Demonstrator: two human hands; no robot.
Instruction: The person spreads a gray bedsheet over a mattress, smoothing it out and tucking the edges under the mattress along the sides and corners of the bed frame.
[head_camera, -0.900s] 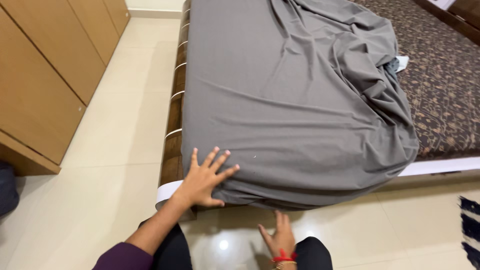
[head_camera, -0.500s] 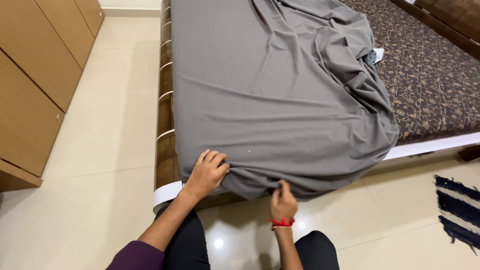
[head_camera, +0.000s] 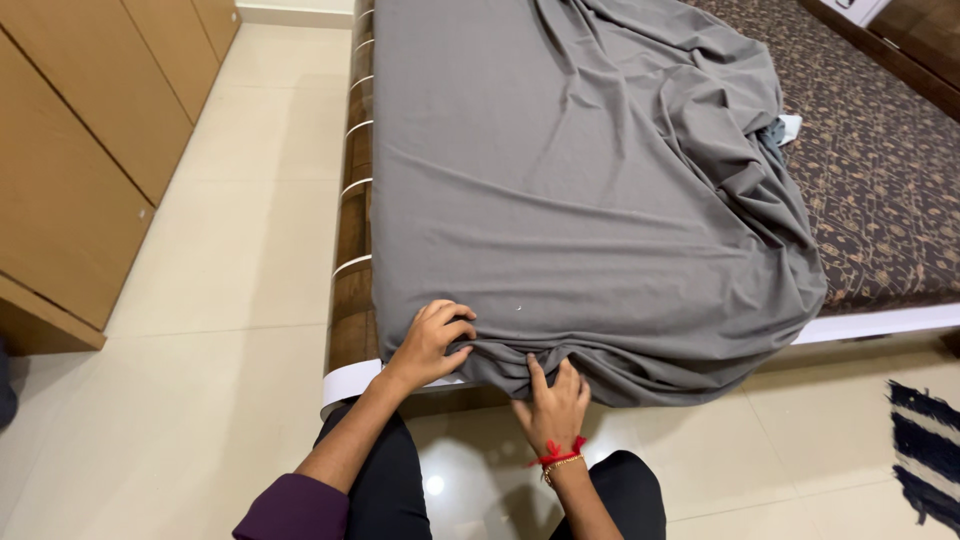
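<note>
While the left hand (head_camera: 432, 343) curls its fingers into a bunch of the grey sheet (head_camera: 580, 200) at the near left corner of the bed, the right hand (head_camera: 552, 405), marked by a red thread and a thin bangle at the wrist, presses up against the hanging hem just beside it, fingers pushed into the folds; whether it pinches cloth or only pushes cannot be told. Both hands meet the sheet along the foot edge, above the white strip of the bed frame (head_camera: 352, 380). Judged from the lie of the cloth, the left half of the sheet is spread fairly flat, whereas the right side remains heaped in deep folds, leaving the brown patterned mattress (head_camera: 880, 190) uncovered; the near corner is not yet seated. Compared with half a second earlier, the right hand has risen from a pinch at the hem's lower edge to a flatter contact higher up, and the left hand keeps its clench. Outward lie the tiled floor (head_camera: 230, 250), wooden wardrobe (head_camera: 80, 150) and striped rug (head_camera: 925, 450).
</note>
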